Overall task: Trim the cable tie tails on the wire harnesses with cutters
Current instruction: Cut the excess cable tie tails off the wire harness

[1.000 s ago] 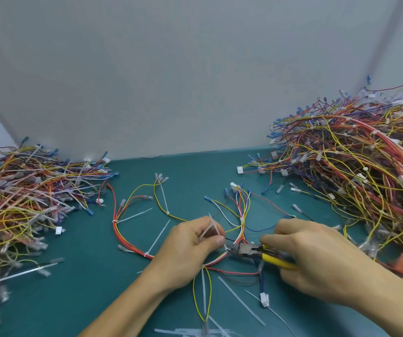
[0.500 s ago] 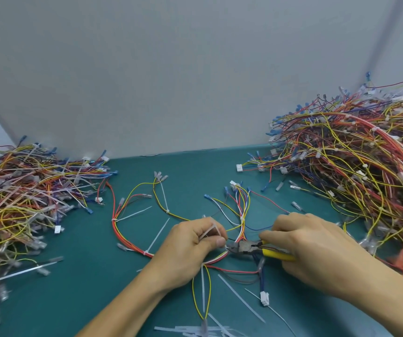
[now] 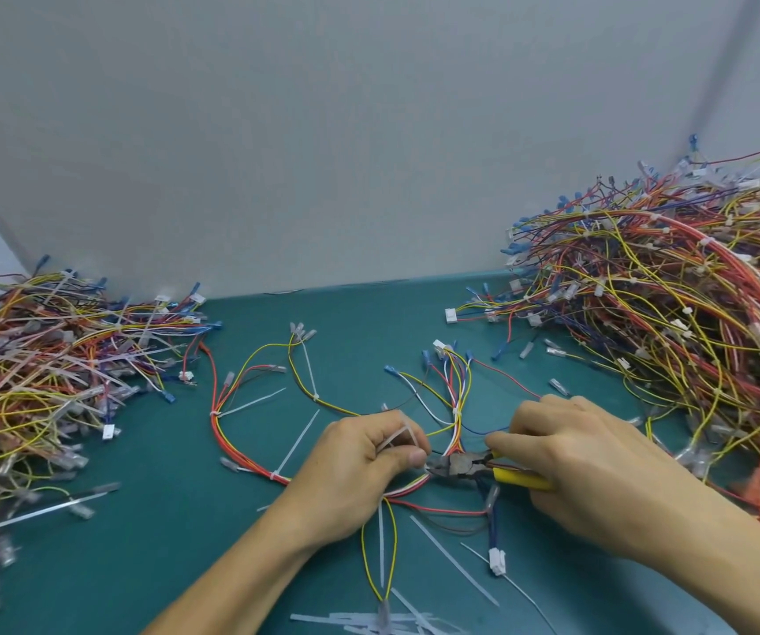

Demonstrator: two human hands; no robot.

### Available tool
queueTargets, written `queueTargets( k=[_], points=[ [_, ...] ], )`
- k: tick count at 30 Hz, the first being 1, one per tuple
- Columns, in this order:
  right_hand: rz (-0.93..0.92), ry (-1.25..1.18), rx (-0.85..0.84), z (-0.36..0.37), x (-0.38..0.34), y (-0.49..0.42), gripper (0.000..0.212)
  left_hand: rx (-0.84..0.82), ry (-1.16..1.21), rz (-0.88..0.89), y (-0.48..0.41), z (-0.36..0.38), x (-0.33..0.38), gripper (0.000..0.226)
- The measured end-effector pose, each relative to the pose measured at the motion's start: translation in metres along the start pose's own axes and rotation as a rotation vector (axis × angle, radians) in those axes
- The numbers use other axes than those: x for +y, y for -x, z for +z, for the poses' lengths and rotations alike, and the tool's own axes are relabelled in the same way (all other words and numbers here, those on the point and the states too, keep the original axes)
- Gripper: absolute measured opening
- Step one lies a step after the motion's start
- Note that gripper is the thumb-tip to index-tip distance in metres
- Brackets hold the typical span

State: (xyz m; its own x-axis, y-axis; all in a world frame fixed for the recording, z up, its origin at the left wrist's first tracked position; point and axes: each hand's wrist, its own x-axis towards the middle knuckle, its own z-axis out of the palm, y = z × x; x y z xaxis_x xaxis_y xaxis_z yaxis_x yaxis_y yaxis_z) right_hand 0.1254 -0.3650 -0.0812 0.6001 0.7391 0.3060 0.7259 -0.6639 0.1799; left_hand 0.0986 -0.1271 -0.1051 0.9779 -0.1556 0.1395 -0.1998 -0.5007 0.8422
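Your left hand [image 3: 360, 456] is pinching the cable tie tail [image 3: 397, 435] | your right hand [image 3: 589, 460] is gripping cutters [image 3: 460, 465], nose pointing at left hand

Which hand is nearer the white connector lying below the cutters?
Right. The right hand sits just up and right of the white connector; the left hand is farther off, up and to its left.
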Motion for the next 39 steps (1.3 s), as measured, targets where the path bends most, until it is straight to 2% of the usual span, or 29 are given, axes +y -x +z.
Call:
queueTargets(
  k=[8,22,28,31,39],
  points=[
    [0.007,-0.011,0.013,0.004,0.002,0.0,0.035,-0.01,-0.014,-0.008,-0.001,-0.001,0.001,0.019],
    [0.003,-0.062,-0.06,-0.001,0.001,-0.002,0.036,-0.005,-0.023,0.004,-0.001,0.0,0.0,0.02],
    [0.006,-0.089,-0.187,-0.004,-0.001,-0.005,0.024,-0.019,-0.001,0.011,-0.001,0.0,-0.001,0.007],
    [0.062,-0.084,-0.276,-0.003,-0.002,-0.004,0.027,-0.015,0.01,0.003,-0.002,0.0,-0.001,0.007],
    [0.111,-0.041,-0.299,-0.001,-0.007,-0.007,0.021,0.042,0.072,-0.047,0.001,0.0,-0.003,0.009]
  ],
)
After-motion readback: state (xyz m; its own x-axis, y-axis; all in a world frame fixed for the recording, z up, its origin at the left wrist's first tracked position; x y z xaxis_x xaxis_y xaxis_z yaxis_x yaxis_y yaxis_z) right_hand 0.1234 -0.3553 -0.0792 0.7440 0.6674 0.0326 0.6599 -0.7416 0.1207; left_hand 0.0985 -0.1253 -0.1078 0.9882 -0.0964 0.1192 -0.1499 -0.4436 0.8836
